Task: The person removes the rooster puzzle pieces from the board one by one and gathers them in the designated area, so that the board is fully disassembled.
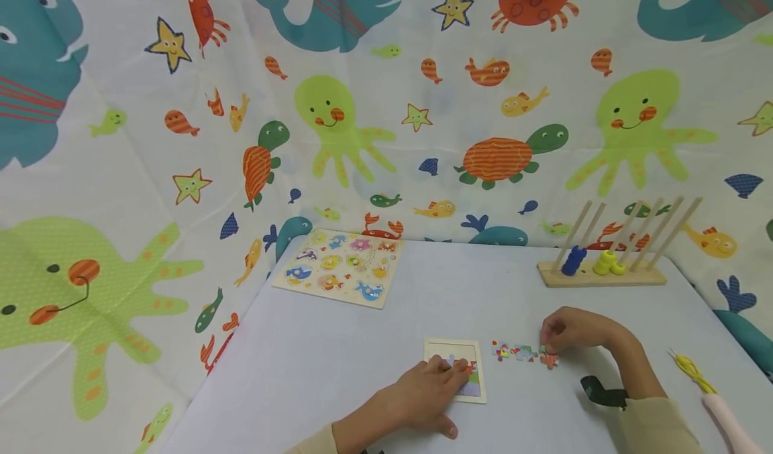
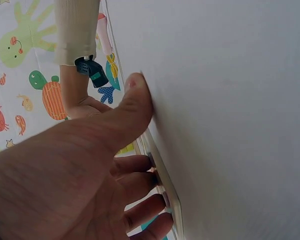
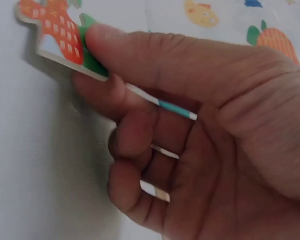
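My right hand pinches a jigsaw piece between thumb and forefinger; it is orange and green with white marks. The other fingers curl in toward the palm. Beside it on the table lie two more jigsaw pieces, one with red and yellow and one mostly grey-green. My left hand rests its fingers on a small wooden puzzle frame, with the thumb out on the table side. Inside the frame a partly covered picture shows purple, green and red parts.
At the back left lies a wooden board with sea-creature pieces. A wooden peg stand with blue and yellow rings stands at the back right. Near the right edge lies a pale-handled thing with a yellow cord. A printed curtain hangs behind.
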Demonstrator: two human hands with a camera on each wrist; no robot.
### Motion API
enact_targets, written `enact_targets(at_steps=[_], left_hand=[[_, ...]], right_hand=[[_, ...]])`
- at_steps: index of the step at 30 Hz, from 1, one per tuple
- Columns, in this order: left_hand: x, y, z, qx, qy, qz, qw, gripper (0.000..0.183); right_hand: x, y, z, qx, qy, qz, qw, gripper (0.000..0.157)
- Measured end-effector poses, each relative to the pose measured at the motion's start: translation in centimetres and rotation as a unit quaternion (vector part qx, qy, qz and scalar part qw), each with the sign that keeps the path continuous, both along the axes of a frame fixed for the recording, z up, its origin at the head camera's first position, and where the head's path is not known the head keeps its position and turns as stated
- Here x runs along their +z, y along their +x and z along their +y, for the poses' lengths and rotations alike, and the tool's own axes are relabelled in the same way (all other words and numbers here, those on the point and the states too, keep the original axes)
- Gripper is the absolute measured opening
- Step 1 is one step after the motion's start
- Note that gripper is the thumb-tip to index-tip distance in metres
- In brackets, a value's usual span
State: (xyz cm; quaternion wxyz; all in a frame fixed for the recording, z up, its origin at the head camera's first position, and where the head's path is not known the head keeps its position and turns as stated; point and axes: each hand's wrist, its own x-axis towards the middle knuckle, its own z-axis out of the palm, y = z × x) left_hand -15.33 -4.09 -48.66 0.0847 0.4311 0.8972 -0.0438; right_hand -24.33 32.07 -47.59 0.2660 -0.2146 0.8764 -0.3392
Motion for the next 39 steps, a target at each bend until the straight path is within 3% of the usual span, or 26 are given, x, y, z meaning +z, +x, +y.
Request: enact_targets(at_steps=[13, 23, 39], left_hand=[[0.1, 0.1, 0.0, -0.002, 0.001, 0.004, 1.0, 0.097], [0.0, 0.1, 0.0, 0.002, 0.0, 0.004, 1.0, 0.096], [0.1, 0.1, 0.2, 0.012, -0.001, -0.012, 0.9999, 0.096]], right_hand=[[-0.2, 0.1, -0.7, -0.043, 0.055, 0.024, 0.997, 0.01], [0.2, 0.5, -2.0, -0.09, 0.123, 0.058, 0.987, 0.015], [0.8, 0.8, -2.9, -0.105, 0.139, 0.061, 0.983, 0.016]])
